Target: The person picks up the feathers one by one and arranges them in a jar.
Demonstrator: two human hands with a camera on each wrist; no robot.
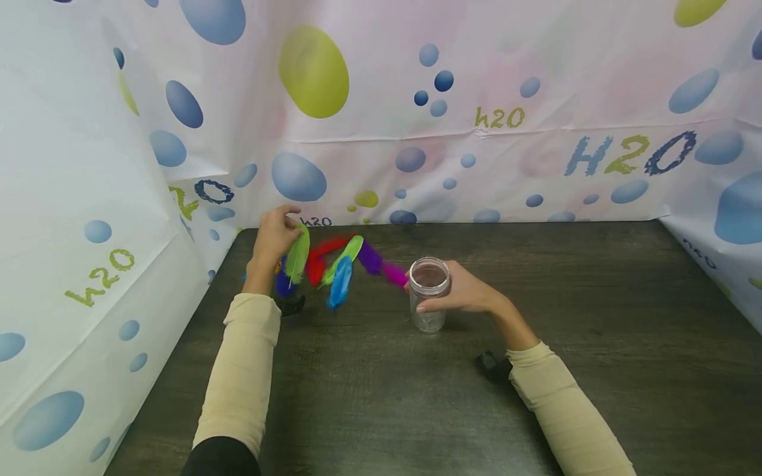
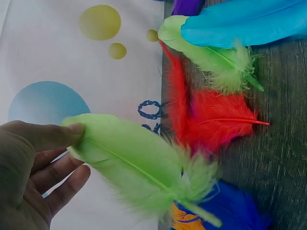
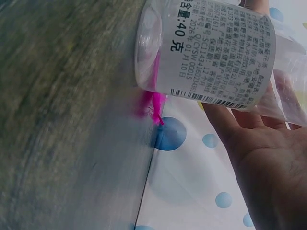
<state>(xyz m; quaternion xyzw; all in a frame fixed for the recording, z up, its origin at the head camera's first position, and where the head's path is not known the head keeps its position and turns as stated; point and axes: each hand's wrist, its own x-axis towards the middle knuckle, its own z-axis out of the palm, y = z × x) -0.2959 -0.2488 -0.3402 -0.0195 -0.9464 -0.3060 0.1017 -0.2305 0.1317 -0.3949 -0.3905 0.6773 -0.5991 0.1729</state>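
My left hand [image 1: 275, 239] pinches a light green feather [image 2: 129, 148] by its broad tip, thumb on top, its quill end pointing away from the fingers. In the head view my right hand [image 1: 467, 291] grips a clear plastic jar [image 1: 428, 311] round its side; the jar stands upright with its open mouth facing up. A printed white label [image 3: 216, 55] shows on the jar in the right wrist view. Under the held feather lie a dark blue feather [image 2: 235, 206] and an orange feather [image 2: 187, 219].
Red feathers [image 2: 220, 120], a second green feather [image 1: 357, 246], a light blue feather [image 1: 340, 283], a purple feather [image 1: 369, 258] and a magenta feather [image 1: 394, 274] lie between the hands on the dark wooden table [image 1: 381, 396]. A patterned sheet [image 1: 381, 86] hangs behind.
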